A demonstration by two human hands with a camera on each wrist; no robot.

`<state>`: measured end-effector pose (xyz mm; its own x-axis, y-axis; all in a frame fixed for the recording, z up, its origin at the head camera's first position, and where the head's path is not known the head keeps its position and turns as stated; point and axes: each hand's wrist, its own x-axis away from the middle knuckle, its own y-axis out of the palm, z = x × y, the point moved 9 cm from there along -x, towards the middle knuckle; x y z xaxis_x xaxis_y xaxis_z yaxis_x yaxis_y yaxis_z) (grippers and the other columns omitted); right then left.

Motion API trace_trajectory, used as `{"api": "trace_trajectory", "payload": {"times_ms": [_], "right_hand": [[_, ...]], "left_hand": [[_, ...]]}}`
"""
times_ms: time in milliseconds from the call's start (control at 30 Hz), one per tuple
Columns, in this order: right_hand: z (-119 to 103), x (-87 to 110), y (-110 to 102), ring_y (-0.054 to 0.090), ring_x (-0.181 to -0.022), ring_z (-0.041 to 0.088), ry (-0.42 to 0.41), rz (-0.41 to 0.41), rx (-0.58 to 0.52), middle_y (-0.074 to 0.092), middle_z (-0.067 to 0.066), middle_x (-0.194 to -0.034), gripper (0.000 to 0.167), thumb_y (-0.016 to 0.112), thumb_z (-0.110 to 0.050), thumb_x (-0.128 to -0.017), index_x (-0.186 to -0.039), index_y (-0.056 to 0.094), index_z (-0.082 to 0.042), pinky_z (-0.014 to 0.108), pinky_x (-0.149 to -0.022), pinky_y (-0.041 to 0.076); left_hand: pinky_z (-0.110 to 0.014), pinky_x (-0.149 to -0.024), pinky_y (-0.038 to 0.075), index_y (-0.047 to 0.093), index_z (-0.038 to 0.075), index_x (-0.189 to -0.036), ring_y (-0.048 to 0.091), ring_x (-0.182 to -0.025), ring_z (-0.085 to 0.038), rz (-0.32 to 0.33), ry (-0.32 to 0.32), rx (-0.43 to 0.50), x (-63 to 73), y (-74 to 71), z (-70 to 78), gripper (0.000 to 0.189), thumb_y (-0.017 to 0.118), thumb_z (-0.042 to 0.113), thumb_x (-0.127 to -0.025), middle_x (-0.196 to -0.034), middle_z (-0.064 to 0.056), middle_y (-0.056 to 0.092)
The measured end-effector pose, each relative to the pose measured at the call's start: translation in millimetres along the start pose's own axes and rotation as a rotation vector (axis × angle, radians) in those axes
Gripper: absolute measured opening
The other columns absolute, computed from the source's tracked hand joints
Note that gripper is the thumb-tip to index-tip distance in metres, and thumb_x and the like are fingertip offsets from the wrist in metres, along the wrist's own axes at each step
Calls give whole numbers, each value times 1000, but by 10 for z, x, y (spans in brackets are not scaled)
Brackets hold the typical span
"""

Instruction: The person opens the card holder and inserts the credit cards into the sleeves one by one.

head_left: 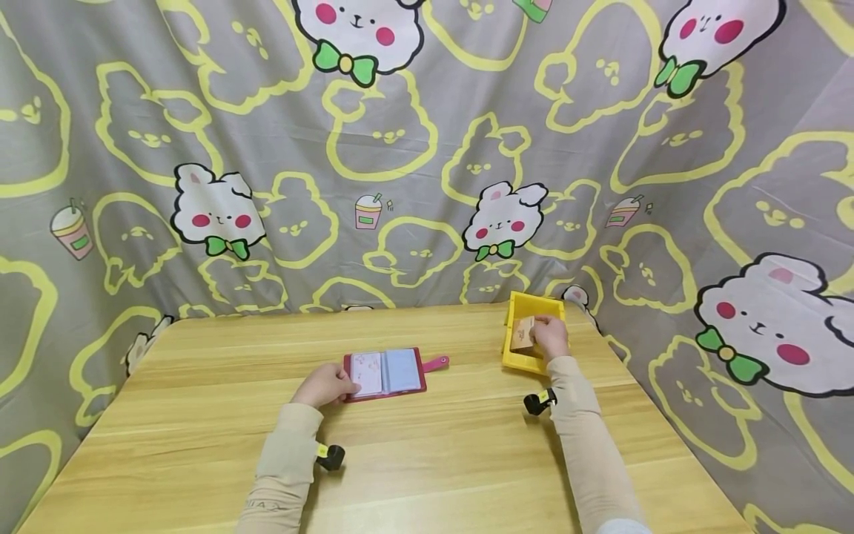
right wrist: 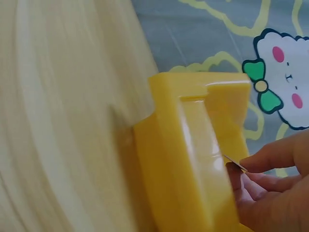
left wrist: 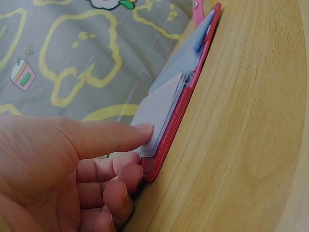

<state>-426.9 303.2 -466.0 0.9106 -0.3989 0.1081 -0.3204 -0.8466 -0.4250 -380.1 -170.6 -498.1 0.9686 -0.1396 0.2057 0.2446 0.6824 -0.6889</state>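
A red card holder (head_left: pixel 419 368) lies spread wide on the table, clear plastic sleeves inside and a pink snap strap (head_left: pixel 437 363) sticking out to its right. Its left page carries a white card (head_left: pixel 366 373) with a faint pinkish print; the right page looks pale blue. My left hand (head_left: pixel 325 385) pinches the holder's left edge, thumb (left wrist: pixel 140 134) on top of the sleeve and fingers curled at the rim. At the right, my right hand (head_left: pixel 551 337) reaches into a yellow bin (head_left: pixel 525 361) and pinches a tan card (head_left: pixel 523 333) between thumb and fingers. In the right wrist view, this card (right wrist: pixel 235 163) shows edge-on.
The wooden table (head_left: pixel 427 460) ends at the back against a grey patterned curtain (head_left: pixel 414 148), which also hangs along the sides. The bin's raised wall (right wrist: pixel 193 159) stands beside my right hand. A black wrist camera (head_left: pixel 330 457) sits on my left sleeve.
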Motion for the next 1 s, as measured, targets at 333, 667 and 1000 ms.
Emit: {"api": "trace_trajectory", "payload": {"times_ms": [333,667,1000], "right_hand": [[-276,114,-153,46,-61,8,-72,27,-120,58,17,-109,61,48,12,-78,-138,46,5,22,-53,39],[-538,306,-157,49,-80,10,-99,10,-272,53,15,-119,56,48,10,-88,-144,41,2,19,-64,43],[-764,499,400,51,-87,9,-128,-102,-370,55,9,-110,51,48,12,-88,-139,46,3,17,-65,44]], "left_hand": [[-26,-54,35,56,9,-71,46,-55,-14,-15,-21,-2,3,-5,-1,27,74,23,-84,-66,-2,57],[-26,-54,38,56,8,-72,48,-55,-15,1,-18,23,1,-7,-4,25,74,22,-84,-66,-3,57],[-27,-57,39,57,3,-86,51,-64,-16,144,18,88,16,-207,176,19,63,21,-90,-72,-5,57]]}}
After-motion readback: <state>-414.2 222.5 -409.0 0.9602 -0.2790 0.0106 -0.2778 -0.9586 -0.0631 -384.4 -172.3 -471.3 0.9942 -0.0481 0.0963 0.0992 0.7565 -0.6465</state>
